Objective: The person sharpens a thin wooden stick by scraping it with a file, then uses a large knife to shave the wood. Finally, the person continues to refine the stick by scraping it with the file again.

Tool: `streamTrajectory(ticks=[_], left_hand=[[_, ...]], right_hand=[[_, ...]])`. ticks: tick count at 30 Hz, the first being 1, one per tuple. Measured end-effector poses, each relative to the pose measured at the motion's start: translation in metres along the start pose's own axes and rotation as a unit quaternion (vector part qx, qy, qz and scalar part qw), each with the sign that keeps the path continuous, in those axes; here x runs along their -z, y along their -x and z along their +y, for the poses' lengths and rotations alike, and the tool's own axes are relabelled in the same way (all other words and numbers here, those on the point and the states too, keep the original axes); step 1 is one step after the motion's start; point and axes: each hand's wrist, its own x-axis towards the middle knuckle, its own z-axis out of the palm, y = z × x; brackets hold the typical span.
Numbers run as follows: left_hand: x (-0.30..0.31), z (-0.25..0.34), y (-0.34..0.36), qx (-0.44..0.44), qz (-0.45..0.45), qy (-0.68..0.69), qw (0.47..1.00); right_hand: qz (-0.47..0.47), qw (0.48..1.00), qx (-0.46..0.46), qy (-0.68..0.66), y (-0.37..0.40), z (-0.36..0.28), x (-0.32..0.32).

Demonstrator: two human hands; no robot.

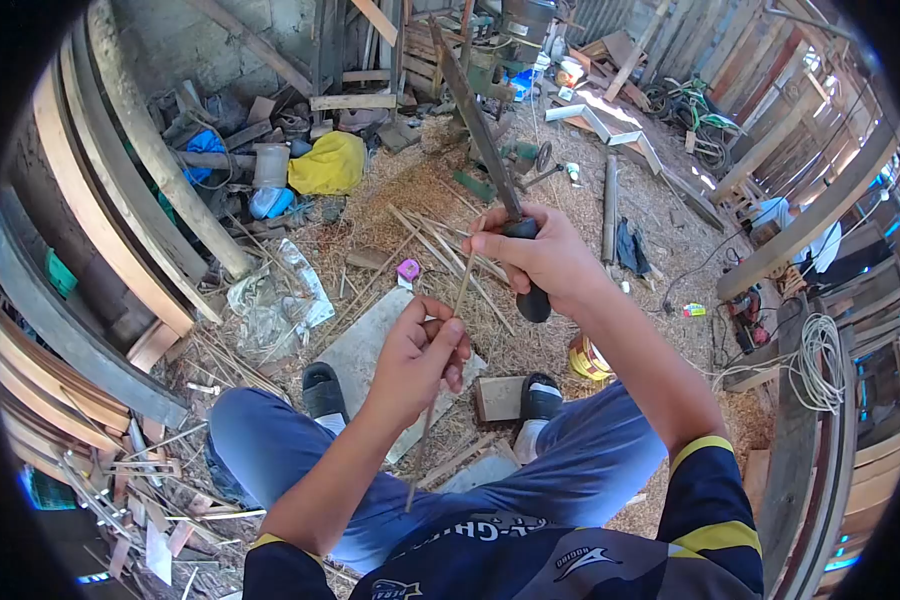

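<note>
My right hand (540, 255) is wrapped around the black handle of a machete (480, 125), whose long dark blade points up and away from me. Its thumb and fingertip also meet the upper end of a thin wooden stick (464, 285). Lower down, my left hand (420, 350) is closed on the same stick, which slants down past my wrist towards my lap. Part of the stick is hidden behind my left fingers. On the ground beyond my hands lie a pink tape measure (408, 270) and several thin wood strips (440, 240).
A flat grey board (360, 335) and a wood block (499, 398) lie between my feet. Yellow sacking (328, 163) sits at the back left. Curved planks (120, 210) lean on the left. A coiled cable (820, 365) hangs at the right, and a person (820, 240) is partly visible there.
</note>
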Motion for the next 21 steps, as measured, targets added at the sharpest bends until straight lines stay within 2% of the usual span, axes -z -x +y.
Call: streamTrajectory(ticks=[4,11,15,18,21], left_hand=[[0.008,0.014,0.007,0.029,-0.018,0.051,0.998],[0.06,0.018,0.011,-0.085,-0.057,-0.141,0.985],[0.051,0.026,0.026,-0.183,-0.028,-0.205,0.961],[0.045,0.016,0.026,-0.316,0.003,-0.242,0.917],[0.047,0.011,0.026,-0.36,0.012,-0.184,0.914]], right_hand=[[0.035,0.999,0.032,0.022,-0.008,-0.006,-0.005],[0.109,0.991,0.032,-0.074,-0.016,-0.013,0.022],[0.13,0.974,-0.015,-0.184,-0.014,0.006,0.034],[0.155,0.952,-0.058,-0.258,-0.016,0.035,0.034],[0.156,0.935,-0.112,-0.297,-0.019,0.071,0.03]])
